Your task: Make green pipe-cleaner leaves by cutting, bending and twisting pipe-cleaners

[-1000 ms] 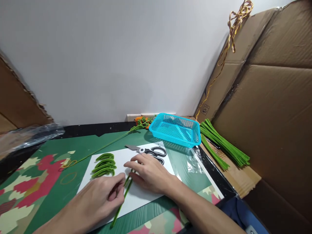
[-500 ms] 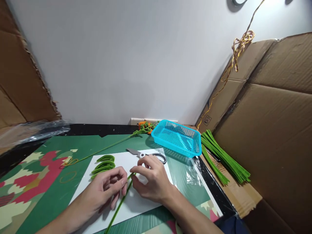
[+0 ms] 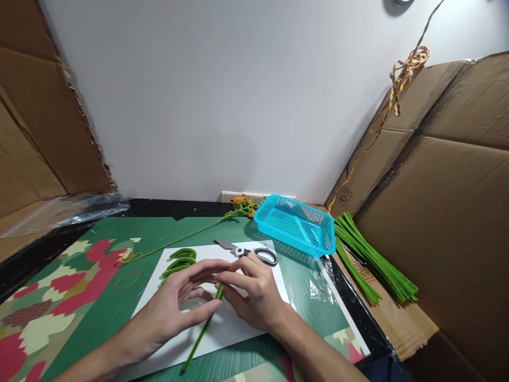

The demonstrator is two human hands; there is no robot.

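Note:
A fuzzy green pipe cleaner slants down over the white paper, its lower end beyond the paper's near edge. It looks doubled along its length. My right hand pinches its upper end, which the fingertips partly hide. My left hand curves around the same part with thumb and fingers apart. Its thumb lies by the strand, and its fingertips reach my right fingers. Behind my left hand, several bent green pipe-cleaner loops lie on the paper, partly covered.
Scissors lie at the paper's far edge. Beyond stands a blue perforated basket, with an orange flower on a long green stem beside it. A bundle of green pipe cleaners rests on cardboard at right. Cardboard walls flank the table.
My left hand has opened its fingers and moved its fingertips up to my right hand. The pipe cleaner's lower end is drawn up into view. The camera view has shifted slightly.

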